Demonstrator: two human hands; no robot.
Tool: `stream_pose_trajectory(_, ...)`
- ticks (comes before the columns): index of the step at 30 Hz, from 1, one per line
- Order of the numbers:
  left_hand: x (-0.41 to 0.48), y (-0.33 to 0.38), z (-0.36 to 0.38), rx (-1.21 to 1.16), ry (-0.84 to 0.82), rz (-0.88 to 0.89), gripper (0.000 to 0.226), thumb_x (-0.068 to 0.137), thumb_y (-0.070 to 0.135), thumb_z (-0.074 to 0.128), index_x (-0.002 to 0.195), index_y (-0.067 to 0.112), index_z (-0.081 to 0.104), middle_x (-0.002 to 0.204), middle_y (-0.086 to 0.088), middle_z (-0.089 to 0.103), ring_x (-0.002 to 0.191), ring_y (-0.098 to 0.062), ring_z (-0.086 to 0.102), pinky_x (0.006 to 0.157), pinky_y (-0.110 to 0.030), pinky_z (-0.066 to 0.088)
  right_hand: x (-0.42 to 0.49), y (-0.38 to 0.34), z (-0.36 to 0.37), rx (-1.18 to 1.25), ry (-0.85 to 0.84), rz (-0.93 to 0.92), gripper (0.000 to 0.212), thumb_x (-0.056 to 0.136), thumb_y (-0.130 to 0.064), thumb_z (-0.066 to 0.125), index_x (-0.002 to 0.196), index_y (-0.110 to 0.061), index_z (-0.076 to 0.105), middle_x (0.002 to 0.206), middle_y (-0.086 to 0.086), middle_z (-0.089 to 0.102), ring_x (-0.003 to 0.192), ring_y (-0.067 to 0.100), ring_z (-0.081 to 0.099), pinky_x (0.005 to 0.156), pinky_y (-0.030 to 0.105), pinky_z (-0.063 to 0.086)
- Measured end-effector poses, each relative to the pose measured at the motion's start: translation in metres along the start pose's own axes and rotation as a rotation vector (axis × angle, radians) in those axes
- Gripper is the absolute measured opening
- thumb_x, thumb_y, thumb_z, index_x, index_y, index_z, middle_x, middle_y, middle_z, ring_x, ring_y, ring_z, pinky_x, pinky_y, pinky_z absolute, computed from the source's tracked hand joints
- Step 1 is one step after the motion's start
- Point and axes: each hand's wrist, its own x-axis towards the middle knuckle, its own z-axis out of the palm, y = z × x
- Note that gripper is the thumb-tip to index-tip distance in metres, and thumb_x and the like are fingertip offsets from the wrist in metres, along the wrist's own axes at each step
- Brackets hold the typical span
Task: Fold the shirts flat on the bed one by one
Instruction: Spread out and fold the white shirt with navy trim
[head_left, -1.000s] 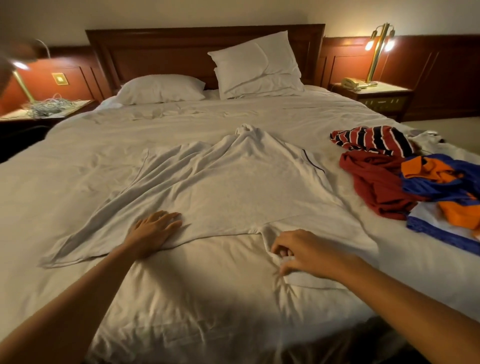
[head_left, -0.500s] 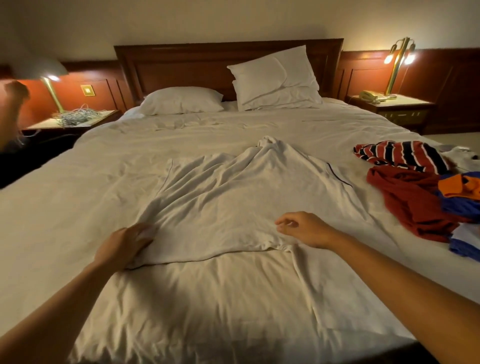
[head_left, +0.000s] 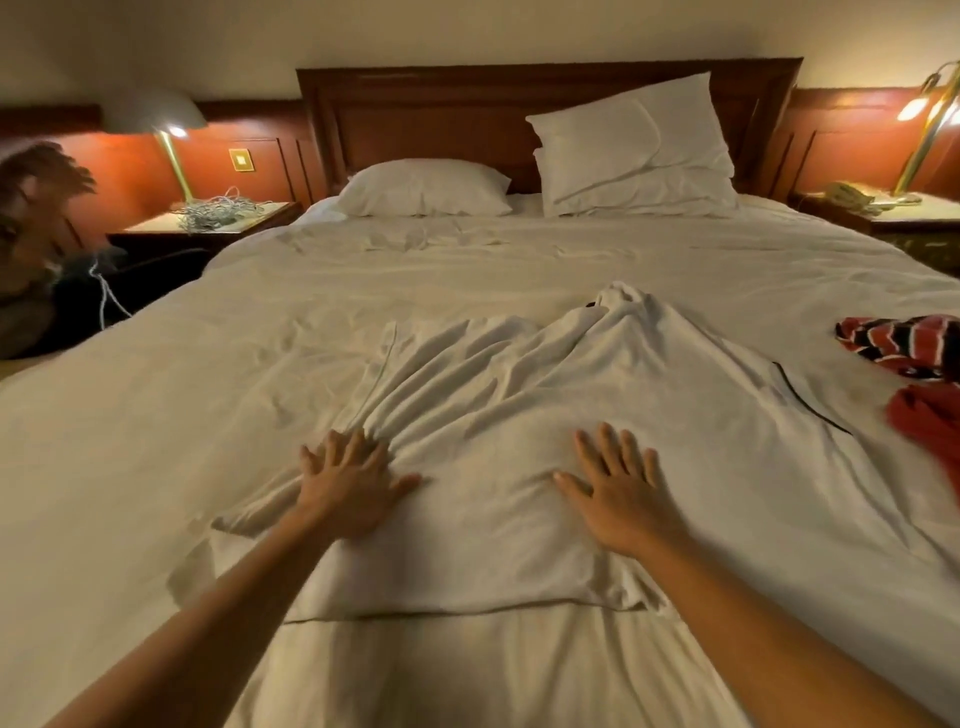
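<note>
My left hand (head_left: 349, 491): flat on the left edge of the white shirt (head_left: 519, 395), fingers (head_left: 358, 449) straight, close together, holding nothing.
Place: middle of the bed (head_left: 156, 426), collar away from me, creased between my palms.
Feel: I judge it light, thin and limp; it will bunch and slide on the sheet.
Hold: pinch a side seam or hem corners, not the middle.
My right hand (head_left: 623, 501): flat on its right half, fingers spread wide, holding nothing.
Waiting: striped shirt (head_left: 898, 345) and red shirt (head_left: 930, 423) at the bed's right edge.
</note>
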Motion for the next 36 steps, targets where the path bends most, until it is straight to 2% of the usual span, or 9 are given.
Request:
stream_pose_trajectory(4,0.065,0.007,0.034,-0.112,0.290,-0.017,0.086,0.079,0.087,-0.004,0.156,0.048,0.002,0.167,0.001,-0.010,0.153,-0.030,-0.012,0.121,-0.057,-0.004,0.055,0.000,0.015,-0.026,0.176,0.054,0.089,0.080,-0.077,-0.020,0.157,-0.033,-0.011,0.167,0.004,-0.008,0.153,0.028,-0.006,0.122,0.051,-0.004)
stream_pose_trajectory(10,0.196,0.010,0.008,-0.237,0.422,-0.164,0.069,0.090,0.078,0.015,0.153,0.049,0.017,0.164,-0.012,0.016,0.150,-0.035,0.015,0.120,-0.053,0.013,0.157,0.004,0.019,-0.017,0.266,0.042,0.087,0.080,-0.075,-0.022,0.157,-0.036,-0.008,0.167,0.000,-0.003,0.153,0.027,-0.004,0.122,0.049,-0.002)
stream_pose_trajectory(15,0.287,0.016,-0.016,-0.309,0.422,-0.204,0.068,0.082,0.085,0.039,0.138,0.047,0.042,0.143,-0.011,0.048,0.129,-0.039,0.044,0.106,-0.051,0.033,0.213,-0.004,0.019,0.000,0.345,0.040,0.081,0.083,-0.071,-0.020,0.157,-0.042,-0.002,0.167,0.003,0.005,0.153,0.025,0.000,0.123,0.048,-0.002)
stream_pose_trajectory(19,0.323,0.017,-0.037,-0.524,0.441,-0.043,0.050,0.074,0.062,0.075,0.117,0.039,0.063,0.118,-0.004,0.068,0.110,-0.032,0.060,0.087,-0.038,0.047,0.222,-0.006,0.017,0.059,0.412,0.054,0.077,0.088,-0.071,-0.012,0.157,-0.040,0.003,0.166,0.006,0.011,0.153,0.026,0.007,0.124,0.045,0.004)
stream_pose_trajectory(22,0.332,-0.005,-0.049,-0.268,0.605,0.114,0.029,0.082,0.055,0.071,0.103,0.035,0.068,0.100,-0.008,0.073,0.093,-0.034,0.066,0.072,-0.037,0.048,0.219,-0.008,0.016,0.138,0.465,0.046,0.071,0.093,-0.069,0.005,0.157,-0.040,0.014,0.165,0.005,0.017,0.153,0.025,0.009,0.125,0.044,0.007)
stream_pose_trajectory(25,0.348,-0.062,-0.069,-0.005,0.681,0.066,0.026,0.094,0.049,0.059,0.107,0.029,0.069,0.107,-0.009,0.071,0.095,-0.038,0.066,0.075,-0.041,0.050,0.219,-0.008,0.016,0.147,0.483,0.024,0.069,0.094,-0.065,0.011,0.157,-0.037,0.021,0.164,0.004,0.020,0.153,0.024,0.010,0.124,0.045,0.009)
stream_pose_trajectory(29,0.367,-0.088,-0.073,0.280,0.565,-0.236,0.041,0.096,0.050,0.052,0.121,0.020,0.068,0.128,-0.015,0.051,0.118,-0.037,0.044,0.098,-0.044,0.038,0.223,-0.003,0.022,0.080,0.466,0.017,0.068,0.094,-0.062,0.014,0.154,-0.034,0.033,0.162,0.004,0.027,0.152,0.025,0.014,0.124,0.045,0.010)
stream_pose_trajectory(33,0.347,-0.040,-0.057,-0.074,0.429,-0.304,0.068,0.097,0.065,0.036,0.152,0.024,0.037,0.164,-0.018,0.004,0.151,-0.036,0.001,0.119,-0.050,0.006,0.228,-0.002,0.026,0.030,0.439,0.035,0.069,0.094,-0.062,0.013,0.149,-0.033,0.044,0.156,0.005,0.040,0.148,0.028,0.028,0.123,0.046,0.014)
stream_pose_trajectory(36,0.298,-0.013,-0.018,-0.216,0.463,-0.233,0.070,0.094,0.072,0.026,0.156,0.037,0.025,0.166,-0.014,0.003,0.153,-0.035,-0.003,0.122,-0.051,0.005,0.232,0.002,0.030,0.024,0.427,0.048,0.068,0.095,-0.062,0.013,0.148,-0.033,0.045,0.154,0.005,0.044,0.146,0.028,0.033,0.121,0.044,0.014)
